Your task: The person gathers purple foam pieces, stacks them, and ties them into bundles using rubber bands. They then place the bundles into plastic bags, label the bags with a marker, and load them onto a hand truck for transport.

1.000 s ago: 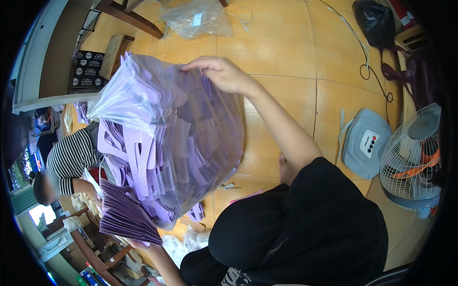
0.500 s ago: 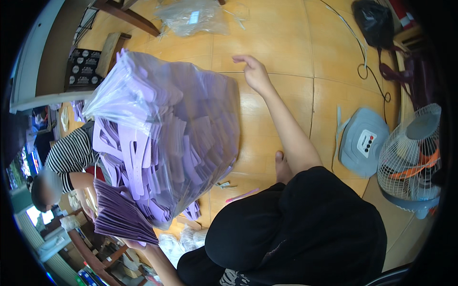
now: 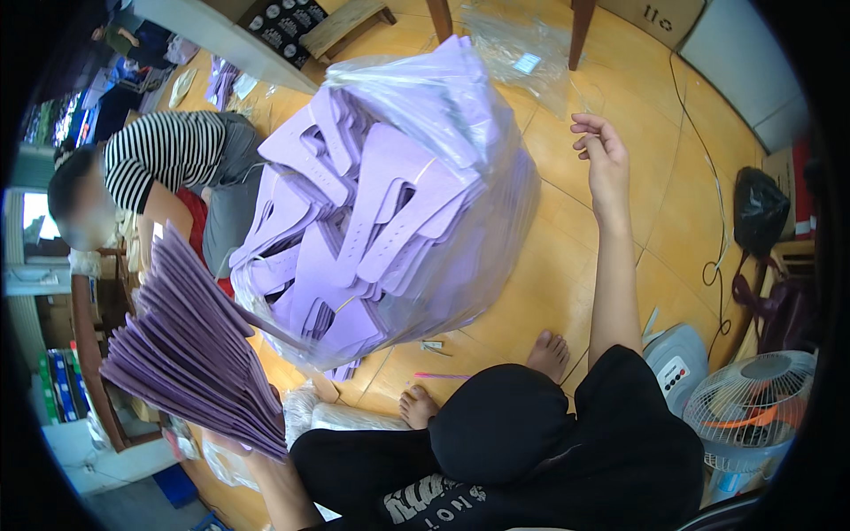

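Observation:
A big clear plastic bag (image 3: pixel 478 177) stuffed with lilac flat cardboard cut-outs (image 3: pixel 381 203) stands on the wooden floor in front of me. My left hand (image 3: pixel 257 453), mostly hidden, grips a fanned stack of purple flat pieces (image 3: pixel 190 354) at the lower left, beside the bag. My right hand (image 3: pixel 604 155) is stretched out to the right of the bag, off the plastic, fingers loosely apart and holding nothing. My bare feet (image 3: pixel 549 354) rest near the bag's base.
Another person in a striped shirt (image 3: pixel 164 150) sits at the left behind the bag. A small floor fan (image 3: pixel 753 411) and a white-blue appliance (image 3: pixel 675 372) stand at the lower right. A black bag (image 3: pixel 760 208), a cable (image 3: pixel 713 257) and an empty clear bag (image 3: pixel 522 53) lie further off.
My right hand has let go of the top of the plastic bag and swung out to the right, now free in the air. The purple stack stays in my left hand.

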`<act>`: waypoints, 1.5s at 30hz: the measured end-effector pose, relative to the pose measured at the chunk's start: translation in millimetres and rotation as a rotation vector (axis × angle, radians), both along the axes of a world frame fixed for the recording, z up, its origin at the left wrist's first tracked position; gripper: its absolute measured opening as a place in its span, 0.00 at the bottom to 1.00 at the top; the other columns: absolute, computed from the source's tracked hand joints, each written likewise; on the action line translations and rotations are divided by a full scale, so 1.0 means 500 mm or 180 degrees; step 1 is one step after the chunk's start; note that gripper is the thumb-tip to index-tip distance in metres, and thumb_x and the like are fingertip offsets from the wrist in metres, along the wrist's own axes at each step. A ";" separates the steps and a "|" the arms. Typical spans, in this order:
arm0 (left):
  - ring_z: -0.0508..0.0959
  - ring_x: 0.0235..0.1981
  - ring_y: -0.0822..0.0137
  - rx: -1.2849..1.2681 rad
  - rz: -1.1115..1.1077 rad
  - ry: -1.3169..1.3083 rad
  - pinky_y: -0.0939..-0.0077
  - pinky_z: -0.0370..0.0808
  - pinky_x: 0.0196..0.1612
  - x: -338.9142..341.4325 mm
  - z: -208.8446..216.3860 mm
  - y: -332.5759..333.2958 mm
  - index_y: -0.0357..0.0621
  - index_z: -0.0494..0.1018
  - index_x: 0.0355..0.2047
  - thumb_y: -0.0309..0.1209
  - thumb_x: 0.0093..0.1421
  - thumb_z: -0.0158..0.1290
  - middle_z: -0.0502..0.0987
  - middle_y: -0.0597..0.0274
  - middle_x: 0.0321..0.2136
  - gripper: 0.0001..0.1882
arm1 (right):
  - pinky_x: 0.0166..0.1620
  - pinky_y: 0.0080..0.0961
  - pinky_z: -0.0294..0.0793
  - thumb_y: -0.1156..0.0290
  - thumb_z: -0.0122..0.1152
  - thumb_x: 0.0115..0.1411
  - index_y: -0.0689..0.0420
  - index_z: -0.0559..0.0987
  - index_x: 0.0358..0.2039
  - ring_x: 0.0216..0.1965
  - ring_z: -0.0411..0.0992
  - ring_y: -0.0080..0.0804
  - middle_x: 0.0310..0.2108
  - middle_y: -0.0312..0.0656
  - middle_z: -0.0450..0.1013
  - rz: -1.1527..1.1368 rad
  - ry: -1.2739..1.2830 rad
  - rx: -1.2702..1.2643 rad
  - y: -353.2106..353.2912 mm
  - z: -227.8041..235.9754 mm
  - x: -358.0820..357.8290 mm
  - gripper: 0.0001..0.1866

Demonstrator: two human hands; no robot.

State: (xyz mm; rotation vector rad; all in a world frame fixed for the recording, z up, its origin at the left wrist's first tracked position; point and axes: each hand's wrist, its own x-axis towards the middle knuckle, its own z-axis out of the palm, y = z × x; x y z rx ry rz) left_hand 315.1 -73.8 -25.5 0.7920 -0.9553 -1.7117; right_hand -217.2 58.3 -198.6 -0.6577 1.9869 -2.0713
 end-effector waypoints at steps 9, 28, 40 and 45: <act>0.83 0.36 0.50 0.0026 0.0609 -0.0080 0.62 0.85 0.30 -0.029 -0.023 0.001 0.36 0.64 0.63 0.56 0.70 0.42 0.76 0.41 0.49 0.36 | 0.50 0.31 0.78 0.56 0.50 0.75 0.60 0.81 0.52 0.47 0.80 0.36 0.46 0.48 0.82 0.6715 -0.0429 0.1200 -0.042 0.005 0.371 0.21; 0.82 0.43 0.69 0.0037 -0.0693 -0.0258 0.74 0.79 0.48 -0.195 0.070 -0.075 0.37 0.72 0.57 0.42 0.66 0.59 0.80 0.57 0.45 0.26 | 0.48 0.41 0.77 0.66 0.58 0.63 0.55 0.75 0.44 0.49 0.74 0.41 0.46 0.42 0.70 0.4944 0.3179 0.2071 0.076 -0.418 0.722 0.11; 0.81 0.35 0.72 -0.1890 -0.0196 -0.2022 0.73 0.82 0.32 -0.084 -0.014 -0.182 0.34 0.75 0.48 0.47 0.69 0.54 0.80 0.57 0.36 0.25 | 0.46 0.44 0.75 0.67 0.56 0.67 0.57 0.75 0.44 0.44 0.75 0.51 0.40 0.48 0.74 0.5158 0.1565 0.2011 0.064 -0.358 0.673 0.09; 0.83 0.39 0.64 -0.0338 0.0632 -0.3234 0.67 0.80 0.42 0.138 -0.346 -0.197 0.35 0.77 0.45 0.35 0.69 0.55 0.83 0.51 0.38 0.14 | 0.39 0.34 0.74 0.66 0.57 0.70 0.58 0.76 0.42 0.34 0.75 0.40 0.32 0.44 0.76 0.5203 0.0359 0.2470 0.078 -0.267 0.547 0.08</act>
